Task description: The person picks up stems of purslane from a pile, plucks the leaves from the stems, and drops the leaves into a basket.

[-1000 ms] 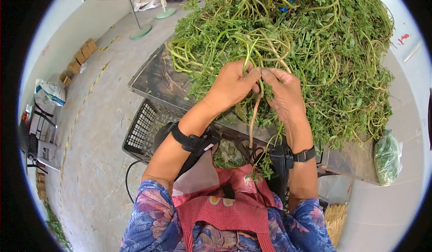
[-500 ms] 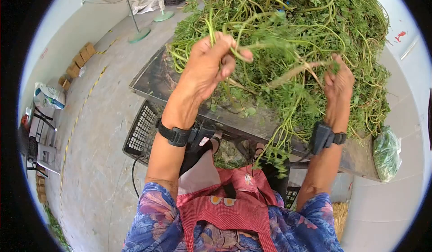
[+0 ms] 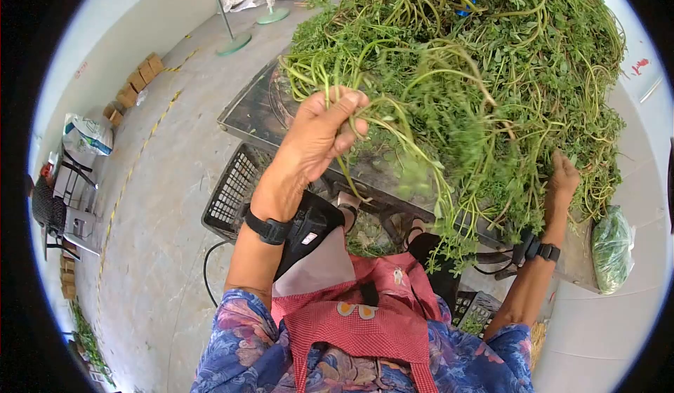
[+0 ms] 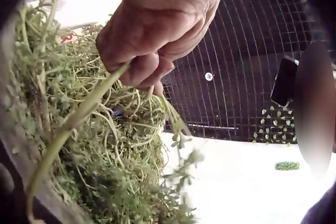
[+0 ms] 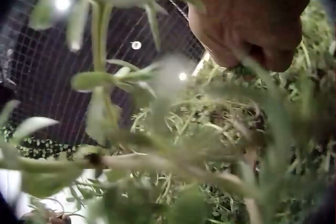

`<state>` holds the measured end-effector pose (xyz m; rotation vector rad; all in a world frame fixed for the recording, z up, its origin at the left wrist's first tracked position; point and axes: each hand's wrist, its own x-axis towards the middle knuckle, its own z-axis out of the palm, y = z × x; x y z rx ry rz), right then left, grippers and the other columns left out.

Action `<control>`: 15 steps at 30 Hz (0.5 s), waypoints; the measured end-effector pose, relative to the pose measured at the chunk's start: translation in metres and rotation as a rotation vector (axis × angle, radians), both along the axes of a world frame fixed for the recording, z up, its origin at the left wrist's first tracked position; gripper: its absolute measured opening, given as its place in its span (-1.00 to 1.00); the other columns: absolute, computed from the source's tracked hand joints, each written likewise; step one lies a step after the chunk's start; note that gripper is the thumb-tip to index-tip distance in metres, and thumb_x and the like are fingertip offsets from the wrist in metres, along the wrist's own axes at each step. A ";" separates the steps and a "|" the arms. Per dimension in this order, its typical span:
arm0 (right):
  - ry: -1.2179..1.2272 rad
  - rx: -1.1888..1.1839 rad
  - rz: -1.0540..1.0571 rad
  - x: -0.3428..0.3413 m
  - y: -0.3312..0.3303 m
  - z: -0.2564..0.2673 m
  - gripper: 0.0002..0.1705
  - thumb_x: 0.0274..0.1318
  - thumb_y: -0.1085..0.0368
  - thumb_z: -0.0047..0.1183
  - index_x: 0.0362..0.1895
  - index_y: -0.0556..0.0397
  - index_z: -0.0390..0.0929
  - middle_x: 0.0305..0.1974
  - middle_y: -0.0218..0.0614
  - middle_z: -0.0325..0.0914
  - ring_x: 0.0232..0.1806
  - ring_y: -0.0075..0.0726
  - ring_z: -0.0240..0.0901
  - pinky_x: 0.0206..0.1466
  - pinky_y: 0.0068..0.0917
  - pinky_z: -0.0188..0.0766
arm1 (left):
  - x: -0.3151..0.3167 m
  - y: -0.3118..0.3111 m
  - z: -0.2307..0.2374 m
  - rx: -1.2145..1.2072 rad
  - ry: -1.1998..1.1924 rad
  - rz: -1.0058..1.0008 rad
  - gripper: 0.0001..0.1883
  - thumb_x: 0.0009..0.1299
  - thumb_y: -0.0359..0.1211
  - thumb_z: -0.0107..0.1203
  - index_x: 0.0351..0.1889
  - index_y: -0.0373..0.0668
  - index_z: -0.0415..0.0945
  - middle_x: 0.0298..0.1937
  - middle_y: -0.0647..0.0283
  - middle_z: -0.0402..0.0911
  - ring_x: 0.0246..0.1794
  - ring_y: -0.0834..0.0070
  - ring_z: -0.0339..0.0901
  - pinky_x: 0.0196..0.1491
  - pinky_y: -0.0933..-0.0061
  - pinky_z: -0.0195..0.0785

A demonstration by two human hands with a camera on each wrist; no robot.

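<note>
My left hand (image 3: 319, 130) is raised over the front edge of the table and pinches several green purslane stems (image 3: 407, 140) between thumb and curled fingers. Their leafy ends trail to the right. A thick stem (image 4: 86, 106) runs down from those fingers in the left wrist view. My right hand (image 3: 564, 175) is low at the right side of a large purslane heap (image 3: 547, 91). In the right wrist view its fingers are curled, with a bit of greenery at the fingertips. Blurred leafy stems (image 5: 100, 35) cross in front of that camera.
The heap covers most of a dark table (image 3: 246, 109). A black plastic crate (image 3: 239, 189) stands below its left front edge. At the right corner lies a clear bag of greens (image 3: 613, 249). Standing fans (image 3: 234, 43) and cardboard boxes (image 3: 144, 74) are farther off on the floor.
My hands were together on a stem, then moved apart. The left went left and up, keeping its stems; the right swung right, then down toward the heap's right edge.
</note>
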<state>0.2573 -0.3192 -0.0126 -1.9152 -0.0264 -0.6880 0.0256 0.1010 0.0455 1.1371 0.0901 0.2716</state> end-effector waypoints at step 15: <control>0.157 -0.183 0.901 -0.172 0.184 0.044 -0.77 0.01 0.34 0.09 -0.23 0.19 0.57 -0.37 -0.30 0.59 -0.33 -0.54 0.46 -0.18 -0.58 0.35 | -0.005 -0.010 -0.033 0.238 0.112 -0.119 -0.77 0.40 -0.22 -0.03 -0.21 -0.20 0.45 -0.54 0.29 0.53 -0.74 0.79 0.13 -0.66 0.76 -0.09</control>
